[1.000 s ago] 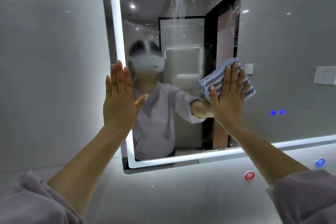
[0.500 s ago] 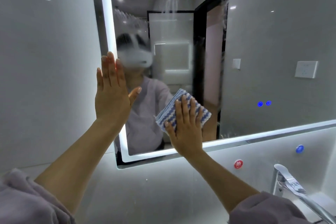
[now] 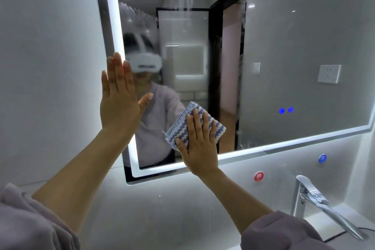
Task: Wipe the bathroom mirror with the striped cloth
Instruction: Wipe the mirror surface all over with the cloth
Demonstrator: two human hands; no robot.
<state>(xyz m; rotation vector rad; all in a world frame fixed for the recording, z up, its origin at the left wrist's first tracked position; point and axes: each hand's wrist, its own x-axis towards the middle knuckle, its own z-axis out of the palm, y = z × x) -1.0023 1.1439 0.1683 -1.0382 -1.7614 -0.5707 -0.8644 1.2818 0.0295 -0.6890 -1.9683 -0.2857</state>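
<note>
The bathroom mirror [image 3: 284,50] has a lit border and hangs on a grey wall; streaks and hazy smears show on its upper middle. My right hand [image 3: 199,144] presses a folded blue-and-white striped cloth [image 3: 183,127] flat against the glass near the mirror's bottom edge, fingers straight. My left hand [image 3: 118,99] lies flat with straight fingers on the mirror's left lit border. The cloth's lower part is hidden under my right palm.
A chrome tap [image 3: 316,199] juts out at the lower right above the basin. A red sticker [image 3: 258,176] and a blue sticker [image 3: 322,158] sit on the wall below the mirror. Two blue touch lights [image 3: 286,110] glow on the glass.
My right hand has slid the cloth from the mirror's middle right down and leftward to the bottom edge. My left hand has stayed on the left border.
</note>
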